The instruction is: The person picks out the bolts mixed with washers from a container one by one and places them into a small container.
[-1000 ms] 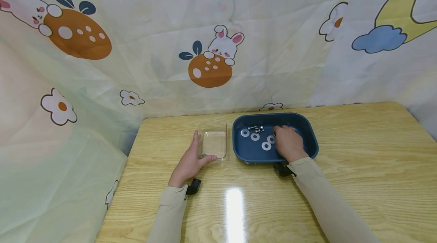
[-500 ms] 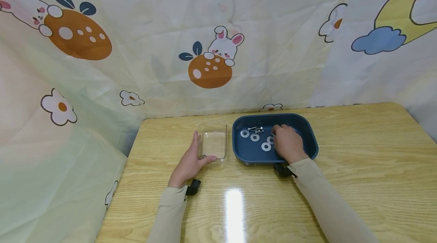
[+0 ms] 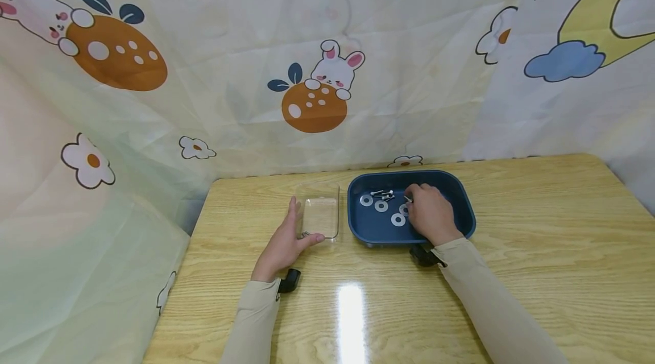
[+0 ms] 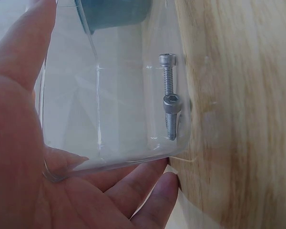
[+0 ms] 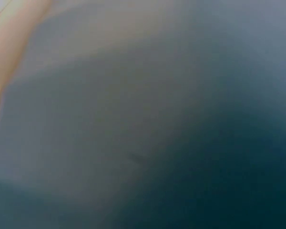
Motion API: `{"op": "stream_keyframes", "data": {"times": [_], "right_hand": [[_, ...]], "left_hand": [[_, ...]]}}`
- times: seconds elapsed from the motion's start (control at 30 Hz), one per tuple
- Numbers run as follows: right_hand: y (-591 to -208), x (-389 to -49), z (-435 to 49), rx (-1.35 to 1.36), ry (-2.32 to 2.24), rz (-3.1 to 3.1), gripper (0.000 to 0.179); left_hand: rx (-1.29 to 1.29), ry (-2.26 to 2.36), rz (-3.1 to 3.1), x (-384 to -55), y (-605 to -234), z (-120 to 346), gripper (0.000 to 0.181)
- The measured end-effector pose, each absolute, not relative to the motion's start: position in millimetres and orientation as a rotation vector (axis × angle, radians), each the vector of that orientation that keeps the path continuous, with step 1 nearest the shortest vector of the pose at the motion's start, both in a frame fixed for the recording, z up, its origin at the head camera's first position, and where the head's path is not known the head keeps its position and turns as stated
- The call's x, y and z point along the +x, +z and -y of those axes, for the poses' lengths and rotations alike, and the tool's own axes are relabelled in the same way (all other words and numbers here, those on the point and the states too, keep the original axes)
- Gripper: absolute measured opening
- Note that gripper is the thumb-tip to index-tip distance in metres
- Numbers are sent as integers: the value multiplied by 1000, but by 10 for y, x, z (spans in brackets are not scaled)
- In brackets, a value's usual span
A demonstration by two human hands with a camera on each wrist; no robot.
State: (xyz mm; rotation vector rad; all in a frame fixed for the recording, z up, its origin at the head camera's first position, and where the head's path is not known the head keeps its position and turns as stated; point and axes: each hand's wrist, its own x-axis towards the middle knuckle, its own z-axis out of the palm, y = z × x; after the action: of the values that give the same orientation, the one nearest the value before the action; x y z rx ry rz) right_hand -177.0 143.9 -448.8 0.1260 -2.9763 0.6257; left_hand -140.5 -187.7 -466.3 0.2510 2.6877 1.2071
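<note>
all is strongly blurred here. at the upper left edge there is a strip of the right hand (image 5: 12, 52). the lower right is filled by the dark tray (image 5: 248, 181). the surface in the grey middle, i cannot tell.

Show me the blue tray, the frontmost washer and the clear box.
Blue tray (image 3: 370, 224): head view, bare floor near the front-left corner.
Frontmost washer (image 3: 393, 220): head view, ring's left side.
Clear box (image 3: 321, 217): head view, bare floor.

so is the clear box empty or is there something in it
Not empty: the left wrist view shows two bolts lying inside the clear box, along one side.
</note>
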Motion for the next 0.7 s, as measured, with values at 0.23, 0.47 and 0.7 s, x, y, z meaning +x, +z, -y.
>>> {"op": "stream_keyframes", "data": {"times": [0.23,0.47,0.7], "right_hand": [[-4459,-1740,-1429,164,643,2953,20],[-4438,-1711,-1388,198,677,2922,19],[-4390,-1680,-1343,211,714,2898,18]], "left_hand": [[243,1208,-2684,-1405,-4663,1873,118],[244,1205,-2683,-1406,-4664,1875,119],[243,1201,-2690,-1406,-4663,1874,119]]}}
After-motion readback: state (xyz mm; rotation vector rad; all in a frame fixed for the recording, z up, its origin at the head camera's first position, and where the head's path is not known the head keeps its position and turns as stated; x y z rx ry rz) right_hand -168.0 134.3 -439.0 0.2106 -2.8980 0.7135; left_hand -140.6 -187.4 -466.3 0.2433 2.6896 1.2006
